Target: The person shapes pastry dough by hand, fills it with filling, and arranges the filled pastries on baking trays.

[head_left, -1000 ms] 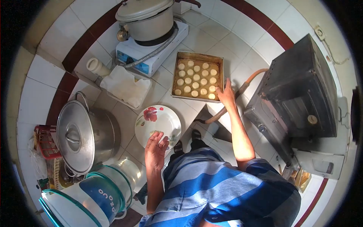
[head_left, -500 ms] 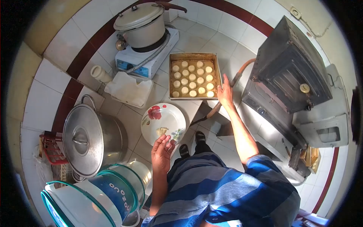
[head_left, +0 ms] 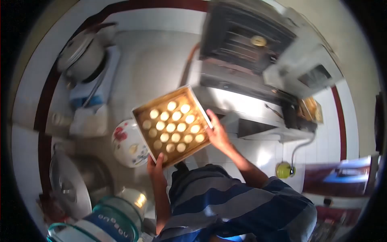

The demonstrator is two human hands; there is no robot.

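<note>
A square metal baking tray (head_left: 193, 93) is held up in the air, tilted, between my two hands. Rows of pale round dough pieces (head_left: 171, 127) lie in it. My left hand (head_left: 156, 163) grips the tray's near left corner, with the thumb over the rim. Around the right side wall my right hand (head_left: 217, 132) is closed. Partly hidden behind the tray is a white plate with flower prints (head_left: 128, 149), with a small lump of dough (head_left: 133, 149) on it.
A dark oven (head_left: 246, 40) stands at the upper right with its door (head_left: 310, 74) open. A pressure cooker (head_left: 82, 56) sits on a stove at the upper left. A big lidded pot (head_left: 68, 185) and white buckets (head_left: 109, 220) are at the lower left.
The tray has been lifted off the counter and brought closer and to the left. My left hand has moved from the plate to the tray. The view has turned to the right.
</note>
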